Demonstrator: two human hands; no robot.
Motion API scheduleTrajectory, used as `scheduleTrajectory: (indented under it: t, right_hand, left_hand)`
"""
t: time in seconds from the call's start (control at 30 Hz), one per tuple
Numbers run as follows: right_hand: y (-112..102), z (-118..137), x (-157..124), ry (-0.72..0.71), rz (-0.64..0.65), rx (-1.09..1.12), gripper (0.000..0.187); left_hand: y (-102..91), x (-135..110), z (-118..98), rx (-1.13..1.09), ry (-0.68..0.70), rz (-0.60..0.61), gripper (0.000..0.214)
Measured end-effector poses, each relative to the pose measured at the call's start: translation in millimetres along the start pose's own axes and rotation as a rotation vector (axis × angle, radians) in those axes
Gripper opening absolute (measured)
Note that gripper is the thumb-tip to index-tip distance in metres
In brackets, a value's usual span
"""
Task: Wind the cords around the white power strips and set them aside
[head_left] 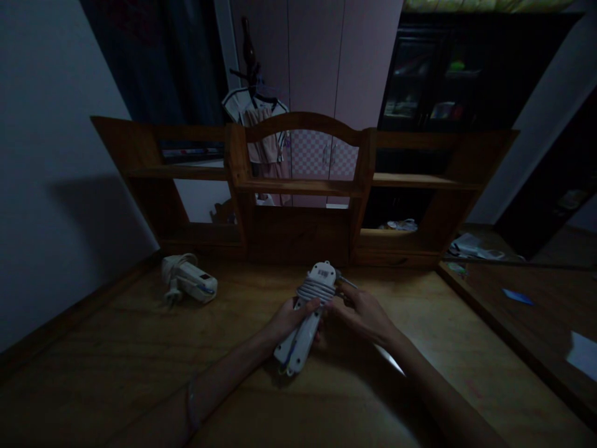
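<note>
The strip (308, 336) is in the middle of the frame, just below the center. It is held up over the table (242, 398), a bit tilted, with its top end leaning to the right. Its back faces up, with small screws and a label near the top. A gray cord (316, 289) is wound around its upper part.

The left hand (293, 316) grips the strip from the left side, with the thumb pressed on top by the cord and the other fingers mostly hidden under it. The right hand (366, 308) is on the right side, its fingers bent and pinching the loose end of the cord.

The strip looks hard, stiff and quite light, so one hand should hold it well. Its sides look smooth and might slip a little. The best place to grab seems to be the long middle, with a thumb over the loops. The cord looks bendy but springy, and could pop loose if let go.

A white box (198, 283) sits on the table at the left of the frame.
</note>
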State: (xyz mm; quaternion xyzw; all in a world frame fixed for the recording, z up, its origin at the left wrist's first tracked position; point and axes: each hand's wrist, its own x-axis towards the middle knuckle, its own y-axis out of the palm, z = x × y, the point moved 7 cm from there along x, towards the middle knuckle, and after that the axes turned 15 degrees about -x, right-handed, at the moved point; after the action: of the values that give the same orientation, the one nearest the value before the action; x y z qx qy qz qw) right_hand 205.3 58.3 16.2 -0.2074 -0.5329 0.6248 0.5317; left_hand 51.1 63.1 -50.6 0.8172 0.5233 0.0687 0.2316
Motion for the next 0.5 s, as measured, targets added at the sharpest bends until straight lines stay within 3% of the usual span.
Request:
scheduleTrajectory:
  t: [0.2,0.5]
  right_hand:
    - [6.6,13.5,-2.4,-0.164,0.03,-0.179,0.041]
    - [4.0,8.4,-2.8,-0.146,-0.091,-0.316,0.047]
  left_hand:
    - [0.0,-4.1,-9.2,0.002,0.101,-0.078,0.047]
    - [4.0,-2.9,-4.4,-0.051,0.036,-0.015,0.049]
